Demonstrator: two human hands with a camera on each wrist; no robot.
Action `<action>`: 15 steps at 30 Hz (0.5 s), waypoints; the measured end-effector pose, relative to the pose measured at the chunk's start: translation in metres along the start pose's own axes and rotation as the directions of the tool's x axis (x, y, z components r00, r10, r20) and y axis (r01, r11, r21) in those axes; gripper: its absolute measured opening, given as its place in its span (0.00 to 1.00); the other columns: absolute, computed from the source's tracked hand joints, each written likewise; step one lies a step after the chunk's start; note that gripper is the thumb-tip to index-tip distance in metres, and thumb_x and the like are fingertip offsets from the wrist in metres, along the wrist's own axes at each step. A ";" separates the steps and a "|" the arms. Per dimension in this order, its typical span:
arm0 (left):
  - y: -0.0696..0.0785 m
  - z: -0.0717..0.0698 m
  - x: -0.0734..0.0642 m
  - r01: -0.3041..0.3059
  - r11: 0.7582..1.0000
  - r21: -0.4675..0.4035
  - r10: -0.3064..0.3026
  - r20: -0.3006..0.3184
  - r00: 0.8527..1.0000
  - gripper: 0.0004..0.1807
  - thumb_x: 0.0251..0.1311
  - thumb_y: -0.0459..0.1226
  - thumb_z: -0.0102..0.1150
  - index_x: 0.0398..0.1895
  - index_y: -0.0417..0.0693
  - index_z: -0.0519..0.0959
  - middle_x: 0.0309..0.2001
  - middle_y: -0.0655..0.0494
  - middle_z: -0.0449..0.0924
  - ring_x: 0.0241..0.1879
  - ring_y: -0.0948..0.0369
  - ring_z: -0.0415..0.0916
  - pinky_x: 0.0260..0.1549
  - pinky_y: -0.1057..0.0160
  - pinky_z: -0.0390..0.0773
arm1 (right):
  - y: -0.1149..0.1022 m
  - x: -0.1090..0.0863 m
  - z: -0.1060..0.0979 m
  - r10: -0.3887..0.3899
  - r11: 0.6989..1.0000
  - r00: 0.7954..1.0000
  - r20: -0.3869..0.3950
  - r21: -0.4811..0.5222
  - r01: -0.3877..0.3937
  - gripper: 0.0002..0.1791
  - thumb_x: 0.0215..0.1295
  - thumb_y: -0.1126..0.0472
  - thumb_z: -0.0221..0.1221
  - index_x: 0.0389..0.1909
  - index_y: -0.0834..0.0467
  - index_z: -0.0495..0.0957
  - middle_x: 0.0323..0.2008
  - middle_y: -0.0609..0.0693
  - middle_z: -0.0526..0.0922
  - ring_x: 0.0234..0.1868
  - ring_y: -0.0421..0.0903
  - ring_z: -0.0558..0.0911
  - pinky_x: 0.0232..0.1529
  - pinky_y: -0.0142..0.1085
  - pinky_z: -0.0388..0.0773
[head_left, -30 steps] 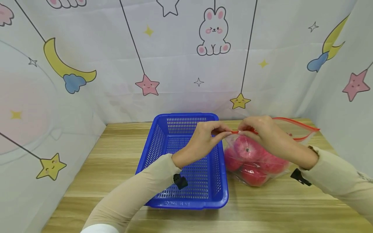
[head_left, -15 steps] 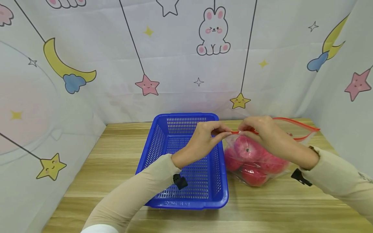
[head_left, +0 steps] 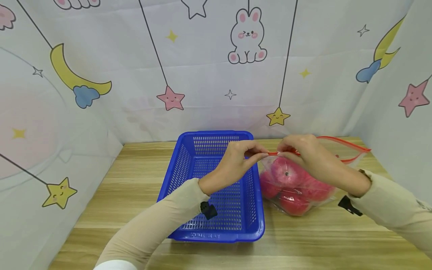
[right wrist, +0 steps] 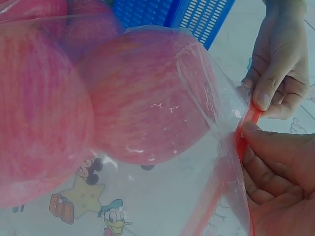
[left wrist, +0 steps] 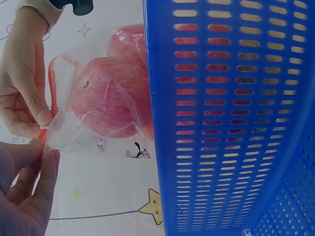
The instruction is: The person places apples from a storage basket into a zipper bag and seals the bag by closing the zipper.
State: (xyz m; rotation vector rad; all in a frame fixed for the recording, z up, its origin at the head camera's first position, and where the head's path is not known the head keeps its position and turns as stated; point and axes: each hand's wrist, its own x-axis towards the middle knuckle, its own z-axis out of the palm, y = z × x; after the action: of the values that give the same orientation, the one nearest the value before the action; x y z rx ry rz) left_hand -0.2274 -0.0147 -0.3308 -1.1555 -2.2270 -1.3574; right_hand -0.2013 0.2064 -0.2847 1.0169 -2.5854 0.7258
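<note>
A clear zip bag (head_left: 275, 163) with a red zip strip stands on the table, holding several red apples (head_left: 293, 202). My left hand (head_left: 236, 159) pinches the strip at the bag's left corner between thumb and fingers. Close beside it, my right hand (head_left: 302, 148) pinches the same strip at a small white slider (left wrist: 44, 128). To the right of that hand the bag's mouth gapes, its two red edges apart. In the right wrist view the apples (right wrist: 147, 98) press against the film, and cartoon figures are printed on the bag.
A blue plastic basket (head_left: 259, 221) with slotted walls stands just left of the bag, under my left forearm. Both are on a wood-grain table (head_left: 135, 176). White cloth (head_left: 202, 67) with stars and a rabbit hangs behind and at the sides.
My right hand has slid very slightly right along the red strip, widening the short gap between the hands. My left hand, the bag and the basket have stayed in place.
</note>
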 end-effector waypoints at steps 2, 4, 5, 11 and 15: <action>0.000 0.000 0.000 0.001 1.000 -0.003 -0.001 0.003 1.000 0.03 0.63 0.29 0.65 0.37 0.41 0.86 0.34 0.54 0.86 0.32 0.70 0.80 0.34 0.73 0.80 | 0.000 0.000 0.000 0.001 1.000 1.000 0.002 0.003 -0.001 0.06 0.60 0.72 0.67 0.34 0.58 0.82 0.31 0.45 0.83 0.34 0.41 0.81 0.36 0.41 0.81; -0.001 0.000 0.000 0.002 1.000 -0.005 -0.002 0.002 1.000 0.03 0.63 0.29 0.64 0.37 0.41 0.86 0.34 0.54 0.86 0.32 0.71 0.80 0.34 0.73 0.81 | -0.001 0.000 0.000 0.001 1.000 1.000 0.003 0.003 -0.002 0.06 0.61 0.72 0.66 0.34 0.58 0.82 0.32 0.46 0.84 0.34 0.41 0.81 0.36 0.41 0.81; -0.001 0.000 -0.001 0.001 1.000 -0.007 -0.001 0.003 1.000 0.03 0.63 0.29 0.64 0.37 0.41 0.86 0.34 0.54 0.86 0.32 0.71 0.79 0.34 0.73 0.81 | -0.001 -0.001 -0.001 0.002 1.000 1.000 0.004 0.004 -0.002 0.06 0.61 0.72 0.66 0.34 0.58 0.82 0.32 0.46 0.84 0.34 0.42 0.81 0.36 0.41 0.82; -0.001 0.000 -0.001 0.000 1.000 -0.014 0.001 0.007 1.000 0.03 0.63 0.30 0.64 0.37 0.41 0.86 0.33 0.55 0.86 0.32 0.71 0.79 0.33 0.72 0.81 | -0.001 -0.002 -0.001 0.011 1.000 1.000 0.007 0.004 -0.011 0.06 0.61 0.72 0.66 0.35 0.58 0.83 0.32 0.46 0.84 0.35 0.42 0.82 0.37 0.41 0.82; -0.001 0.000 -0.001 0.003 1.000 -0.013 -0.003 0.008 1.000 0.03 0.63 0.30 0.64 0.37 0.41 0.86 0.33 0.55 0.86 0.32 0.72 0.79 0.33 0.72 0.81 | 0.000 -0.002 -0.002 0.020 1.000 1.000 0.013 0.004 -0.020 0.06 0.61 0.72 0.66 0.35 0.58 0.83 0.33 0.46 0.84 0.35 0.43 0.82 0.38 0.42 0.82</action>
State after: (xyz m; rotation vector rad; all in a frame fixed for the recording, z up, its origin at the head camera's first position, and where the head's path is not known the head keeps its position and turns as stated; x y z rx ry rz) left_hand -0.2278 -0.0156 -0.3316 -1.1649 -2.2292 -1.3731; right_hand -0.1995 0.2081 -0.2840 1.0019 -2.6093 0.7316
